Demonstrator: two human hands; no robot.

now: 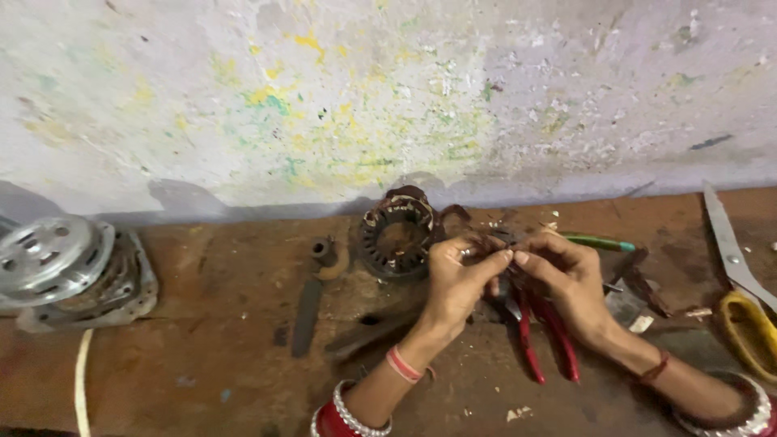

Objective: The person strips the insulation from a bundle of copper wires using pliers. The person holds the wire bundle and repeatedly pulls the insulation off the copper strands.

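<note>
Both hands, left hand [457,279] and right hand [566,279], pinch something tiny, indistinct, above half-hidden red pliers [546,340].

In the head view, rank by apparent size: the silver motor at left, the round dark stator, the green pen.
1. Silver ribbed motor housing, partly cropped.
2. Round dark slotted stator core.
3. Green pen, partly hidden behind the right hand.

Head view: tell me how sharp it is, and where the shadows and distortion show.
Head view: soft overall, with the left hand and right hand slightly motion-blurred over the red-handled pliers; dim, even light, a faint shadow band where wall meets bench; wide-angle bending stretches the scissors and motor housing at the edges.
</note>
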